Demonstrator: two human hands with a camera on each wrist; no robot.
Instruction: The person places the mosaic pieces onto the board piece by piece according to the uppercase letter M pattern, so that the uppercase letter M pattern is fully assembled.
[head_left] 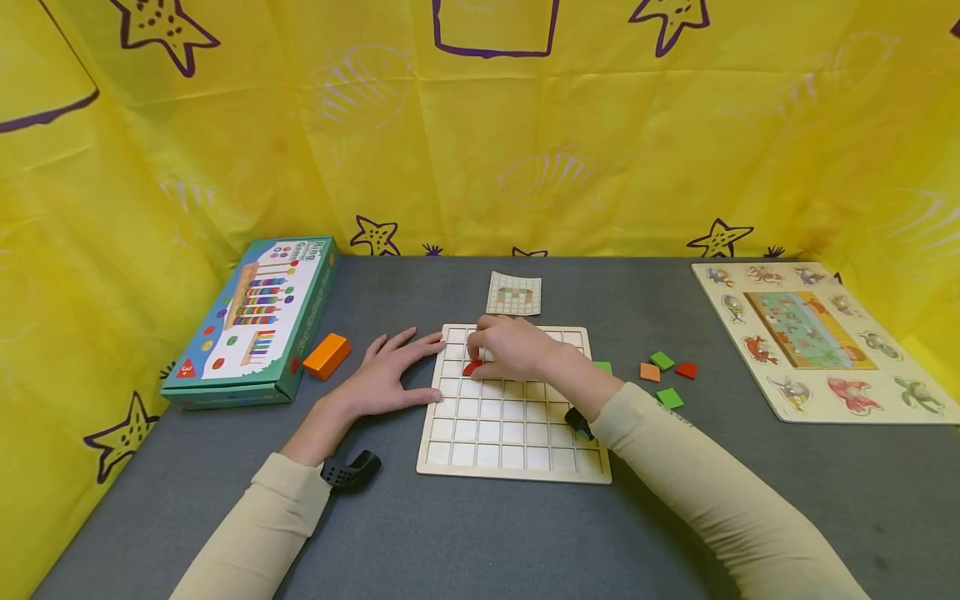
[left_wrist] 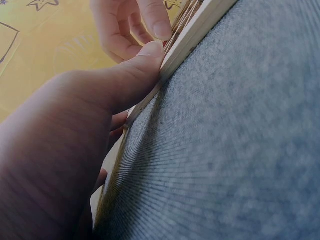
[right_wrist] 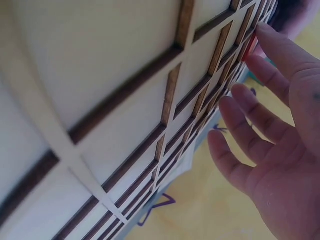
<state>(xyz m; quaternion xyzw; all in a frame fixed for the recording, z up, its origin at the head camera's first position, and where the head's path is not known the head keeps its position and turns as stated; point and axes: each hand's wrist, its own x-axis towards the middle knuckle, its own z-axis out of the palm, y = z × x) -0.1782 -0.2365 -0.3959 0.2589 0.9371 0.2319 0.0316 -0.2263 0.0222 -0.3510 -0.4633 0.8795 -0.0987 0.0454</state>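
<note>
A wooden grid board [head_left: 513,477] with square cells lies on the table in the head view. My left hand [head_left: 386,379] rests at its left edge, fingers fairly straight, the thumb [left_wrist: 142,67] on the frame in the left wrist view. Over the board's upper left part, my right hand [head_left: 513,346] pinches a red tile [head_left: 471,367] between thumb and index finger. In the right wrist view the red tile [right_wrist: 249,48] shows only as a narrow edge at a cell, so its exact seating is hard to tell. The right hand covers several upper cells.
Green [head_left: 670,398], orange [head_left: 649,372] and red [head_left: 686,371] tiles lie right of the board. Behind it is a pattern card [head_left: 513,293]. A game box [head_left: 247,325] and an orange block [head_left: 327,357] stand left; a sea-animal puzzle board [head_left: 817,392] lies right.
</note>
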